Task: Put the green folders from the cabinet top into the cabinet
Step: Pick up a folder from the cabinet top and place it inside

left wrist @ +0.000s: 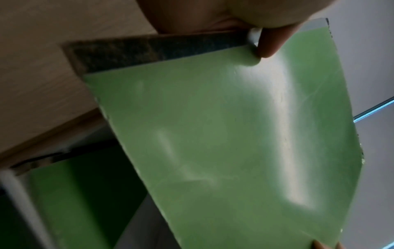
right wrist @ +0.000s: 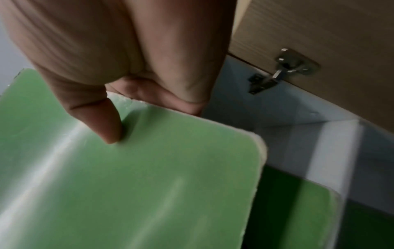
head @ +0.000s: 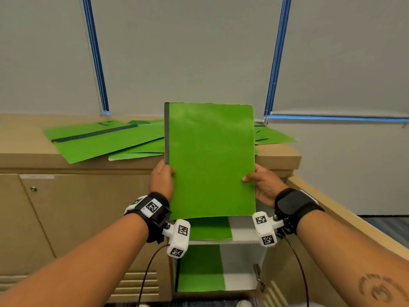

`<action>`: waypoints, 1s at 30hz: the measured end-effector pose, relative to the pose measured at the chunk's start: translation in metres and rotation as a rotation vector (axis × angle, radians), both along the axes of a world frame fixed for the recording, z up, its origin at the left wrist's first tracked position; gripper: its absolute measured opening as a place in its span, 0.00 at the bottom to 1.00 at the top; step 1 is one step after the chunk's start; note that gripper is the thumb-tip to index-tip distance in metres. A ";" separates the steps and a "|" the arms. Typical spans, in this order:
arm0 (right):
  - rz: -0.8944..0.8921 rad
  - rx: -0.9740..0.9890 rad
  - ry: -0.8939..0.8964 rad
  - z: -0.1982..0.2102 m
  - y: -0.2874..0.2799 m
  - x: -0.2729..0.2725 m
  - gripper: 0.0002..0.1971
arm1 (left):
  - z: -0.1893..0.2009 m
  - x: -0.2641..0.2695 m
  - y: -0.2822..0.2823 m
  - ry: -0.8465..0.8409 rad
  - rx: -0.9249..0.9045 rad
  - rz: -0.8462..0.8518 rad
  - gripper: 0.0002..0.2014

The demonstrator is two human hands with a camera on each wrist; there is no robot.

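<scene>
On right wrist view only: door hinge (right wrist: 283, 70) beside held folder (right wrist: 149, 185).

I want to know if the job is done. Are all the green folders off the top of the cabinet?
No, several green folders lie on the cabinet top, while both hands hold one more folder upright.

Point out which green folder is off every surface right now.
The green card folder with the dark spine strip, gripped by the left hand and right hand; the others lie on the cabinet top or shelves.
</scene>
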State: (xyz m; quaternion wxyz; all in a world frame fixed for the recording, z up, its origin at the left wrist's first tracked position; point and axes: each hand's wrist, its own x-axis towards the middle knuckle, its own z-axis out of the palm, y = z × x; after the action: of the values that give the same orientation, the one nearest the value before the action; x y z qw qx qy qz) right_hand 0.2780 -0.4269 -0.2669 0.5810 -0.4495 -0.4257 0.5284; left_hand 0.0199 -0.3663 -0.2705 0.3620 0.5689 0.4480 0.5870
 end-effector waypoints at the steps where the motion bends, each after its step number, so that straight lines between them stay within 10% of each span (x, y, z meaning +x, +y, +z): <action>1: 0.005 -0.025 0.004 -0.013 -0.001 0.000 0.24 | -0.013 -0.001 -0.005 -0.029 -0.034 0.002 0.06; 17: -0.123 -0.359 -0.016 -0.173 0.009 0.011 0.18 | -0.191 0.016 -0.009 -0.021 -0.314 0.014 0.14; 30: -0.122 -0.460 -0.043 -0.225 0.064 0.050 0.13 | -0.215 0.046 0.039 0.416 -0.357 -0.029 0.10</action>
State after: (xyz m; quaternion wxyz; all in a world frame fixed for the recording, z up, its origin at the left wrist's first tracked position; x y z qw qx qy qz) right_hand 0.3279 -0.3630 -0.4917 0.4848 -0.6061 -0.2783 0.5658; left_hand 0.0659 -0.3268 -0.4854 0.3652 0.6110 0.6007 0.3640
